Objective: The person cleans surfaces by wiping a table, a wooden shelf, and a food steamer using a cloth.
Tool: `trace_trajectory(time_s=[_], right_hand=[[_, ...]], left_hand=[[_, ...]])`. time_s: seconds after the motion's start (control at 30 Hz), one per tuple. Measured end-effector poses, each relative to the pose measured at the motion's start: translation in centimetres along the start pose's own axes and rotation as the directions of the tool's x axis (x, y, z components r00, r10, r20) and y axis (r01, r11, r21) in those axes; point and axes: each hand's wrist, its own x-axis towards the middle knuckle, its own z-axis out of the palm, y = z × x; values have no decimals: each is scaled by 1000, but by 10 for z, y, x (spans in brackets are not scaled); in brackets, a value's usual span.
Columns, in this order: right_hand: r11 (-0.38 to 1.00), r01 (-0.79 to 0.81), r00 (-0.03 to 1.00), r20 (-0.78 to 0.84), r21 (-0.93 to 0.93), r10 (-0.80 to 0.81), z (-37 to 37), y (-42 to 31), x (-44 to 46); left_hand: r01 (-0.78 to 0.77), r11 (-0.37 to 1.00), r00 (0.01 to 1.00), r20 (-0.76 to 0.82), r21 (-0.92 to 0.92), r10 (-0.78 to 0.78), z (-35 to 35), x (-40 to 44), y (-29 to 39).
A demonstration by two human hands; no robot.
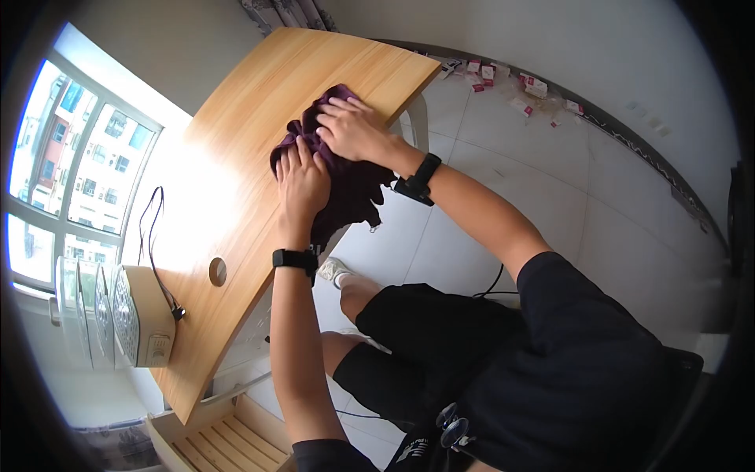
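Dark purple cloth (pixel 340 177) lies bunched under our two hands, near the edge of the table (pixel 236 118), and one part of it hangs down over this edge. Our left hand (pixel 303 185) rests upon the cloth with its fingers extended and quite close together, the thumb a little apart. Our right hand (pixel 351 132) is also laid open on the cloth, farther toward the upper right of the view, with the fingers slightly bent and a little spread. We cannot tell if some fold is pinched under the palms. The cloth shows around the fingertips and between the two hands, and its lower border is ragged. On each wrist we wear a black band. The table has a light wooden top with visible grain, and strong light from the window (pixel 86 157) makes part of it white. Farther along it we see a round hole (pixel 218 272), a thin black cable (pixel 160 271) and a pale appliance (pixel 141 316) with a patterned face. Below is a floor (pixel 487 204) of big light tiles, where many small pink and white packets (pixel 535 85) lie scattered beside the wall. A curtain (pixel 289 14) hangs behind the table, and a slatted wooden frame (pixel 228 440) stands below its near end.
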Motion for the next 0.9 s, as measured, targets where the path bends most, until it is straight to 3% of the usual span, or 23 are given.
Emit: trace_trajectory(time_s=[0.07, 0.27, 0.53, 0.67, 0.9], right_hand=[[999, -19, 993, -118, -42, 14, 0, 42, 4], [994, -74, 980, -190, -81, 57, -10, 122, 27], [986, -87, 984, -165, -143, 64, -5, 131, 33], [990, -108, 960, -269, -85, 82, -6, 126, 32], [951, -242, 918, -364, -194, 159, -5, 125, 28]], left_hand=[[-1, 999, 1000, -7, -45, 1, 5, 24, 37], [48, 997, 989, -141, -55, -55, 38, 75, 101], [108, 990, 973, -197, -91, -124, 42, 86, 108], [103, 990, 967, -224, -96, -122, 45, 83, 107], [112, 989, 974, -186, -92, -128, 40, 86, 111]])
